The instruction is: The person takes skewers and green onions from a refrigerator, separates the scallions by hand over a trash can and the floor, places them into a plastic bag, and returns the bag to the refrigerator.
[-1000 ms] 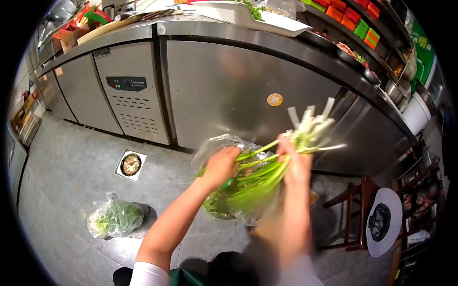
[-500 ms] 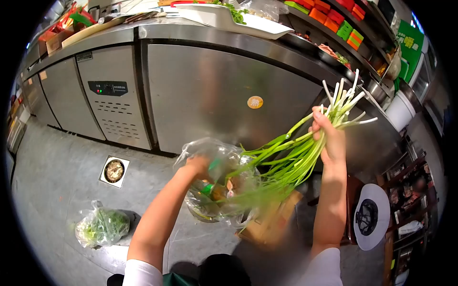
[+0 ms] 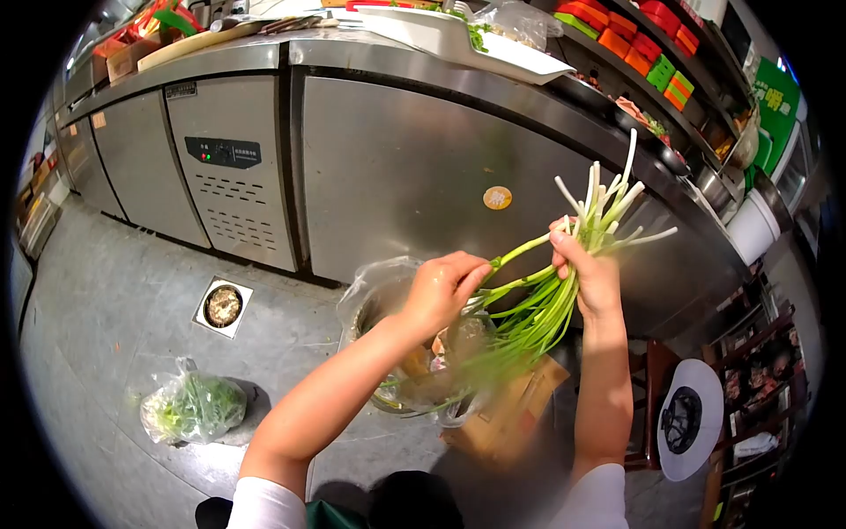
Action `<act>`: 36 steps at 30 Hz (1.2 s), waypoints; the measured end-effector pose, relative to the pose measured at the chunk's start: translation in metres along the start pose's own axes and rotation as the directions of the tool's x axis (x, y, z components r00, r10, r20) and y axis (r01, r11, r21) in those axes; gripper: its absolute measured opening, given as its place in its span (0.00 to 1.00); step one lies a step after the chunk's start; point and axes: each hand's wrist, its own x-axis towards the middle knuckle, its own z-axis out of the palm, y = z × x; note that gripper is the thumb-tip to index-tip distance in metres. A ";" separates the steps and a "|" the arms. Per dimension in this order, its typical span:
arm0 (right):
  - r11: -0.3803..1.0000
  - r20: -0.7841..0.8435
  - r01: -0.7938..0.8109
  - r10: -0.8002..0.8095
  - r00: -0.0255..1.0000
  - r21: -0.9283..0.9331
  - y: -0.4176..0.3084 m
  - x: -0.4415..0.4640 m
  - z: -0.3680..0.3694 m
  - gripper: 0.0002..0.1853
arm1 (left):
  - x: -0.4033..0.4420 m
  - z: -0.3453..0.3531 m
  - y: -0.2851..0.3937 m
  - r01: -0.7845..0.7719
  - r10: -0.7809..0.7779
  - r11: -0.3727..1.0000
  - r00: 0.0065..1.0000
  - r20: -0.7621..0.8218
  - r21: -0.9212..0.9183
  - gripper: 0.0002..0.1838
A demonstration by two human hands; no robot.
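Note:
A bunch of spring onions (image 3: pixel 555 309) is gripped in my right hand (image 3: pixel 586 273), white root ends up and green leaves hanging to the lower left. My left hand (image 3: pixel 445 291) pinches the green part of one stalk that sticks out to the left of the bunch. Under my hands stands a bin lined with a clear plastic bag (image 3: pixel 379 282), with scraps inside. My left forearm and the leaves cover part of the bin, and the leaf tips are blurred.
A clear bag of greens (image 3: pixel 194 406) lies on the floor at left, near a floor drain (image 3: pixel 223 307). A cardboard piece (image 3: pixel 507 414) lies beside the bin. Ahead runs a steel counter (image 3: pixel 397 159) bearing a white tray (image 3: pixel 458 40). A hat (image 3: pixel 692 419) rests on a chair at right.
My left hand has come up out of the bin and taken hold of a stalk. My right hand has moved slightly left and down with the bunch. The view has shifted a little.

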 end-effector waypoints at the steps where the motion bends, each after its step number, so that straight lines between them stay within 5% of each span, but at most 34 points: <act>1: 1.000 0.027 -0.018 0.019 0.999 -0.019 0.004 0.000 -0.003 0.09 | 0.000 -0.002 0.000 0.050 -0.050 0.999 0.999 -0.014 -0.004 0.08; 4: 0.999 0.020 -0.021 0.022 1.000 -0.047 0.006 -0.003 -0.001 0.08 | 0.002 -0.004 0.000 0.114 -0.113 0.993 0.993 -0.046 0.017 0.08; 7: 0.998 0.046 -0.005 0.008 0.999 -0.057 0.007 -0.004 0.002 0.07 | 0.004 -0.005 -0.005 0.197 -0.217 0.967 0.970 -0.114 -0.162 0.09; 10: 0.999 0.051 -0.006 0.008 0.999 -0.046 0.010 -0.006 0.004 0.05 | 0.007 -0.005 -0.013 0.419 -0.511 0.791 0.853 -0.105 -0.446 0.09; 12: 0.998 -0.013 0.034 -0.035 0.999 -0.060 0.014 -0.009 0.004 0.05 | 0.014 -0.018 -0.030 0.436 -0.617 0.724 0.756 -0.218 -0.535 0.09; 15: 0.998 -0.073 0.039 -0.043 0.996 -0.051 0.012 -0.004 -0.006 0.08 | -0.003 -0.031 -0.090 0.380 -0.505 0.848 0.790 -0.348 -0.369 0.10; 17: 0.998 -0.103 0.025 -0.031 0.994 -0.060 0.006 0.000 -0.013 0.09 | -0.030 -0.028 -0.126 0.510 -0.503 0.860 0.840 -0.201 -0.024 0.13; 18: 0.997 -0.101 0.047 -0.053 0.993 -0.063 0.003 0.004 -0.016 0.09 | -0.044 -0.023 -0.130 0.507 -0.501 0.861 0.842 -0.199 -0.023 0.13; 20: 0.997 -0.141 0.057 -0.063 0.988 -0.052 -0.008 0.006 -0.016 0.06 | -0.063 -0.015 -0.124 0.337 -0.430 0.796 0.899 0.078 0.502 0.19; 22: 0.996 -0.165 0.041 -0.055 0.985 -0.084 -0.016 0.008 -0.017 0.07 | -0.054 -0.016 -0.118 0.488 -0.578 0.778 0.803 0.147 0.395 0.22; 24: 0.998 -0.150 0.013 -0.022 0.988 -0.060 -0.019 0.011 -0.019 0.07 | -0.038 -0.015 -0.089 0.405 -0.403 0.914 0.913 -0.067 0.011 0.22; 25: 0.998 -0.155 0.023 -0.032 0.987 -0.055 -0.020 0.011 -0.017 0.07 | -0.027 -0.017 -0.058 0.315 -0.316 0.949 0.943 -0.108 -0.026 0.21; 28: 1.000 -0.157 0.003 0.000 0.988 0.022 -0.020 0.013 -0.016 0.08 | -0.013 -0.012 -0.003 0.000 0.000 1.000 1.000 -0.024 0.022 0.25; 30: 0.999 -0.158 -0.006 0.013 0.987 0.045 -0.015 0.017 -0.017 0.08 | -0.014 -0.002 0.015 -0.044 0.039 0.995 0.998 0.051 0.090 0.27; 34: 0.984 -0.146 -0.057 0.082 0.986 0.169 -0.018 0.018 -0.019 0.08 | -0.031 0.011 -0.014 0.048 -0.098 0.977 0.966 0.240 0.207 0.23; 36: 0.982 -0.272 0.004 0.048 0.961 0.187 -0.018 0.021 -0.030 0.08 | -0.043 -0.001 -0.035 0.058 -0.216 0.900 0.920 0.327 0.432 0.19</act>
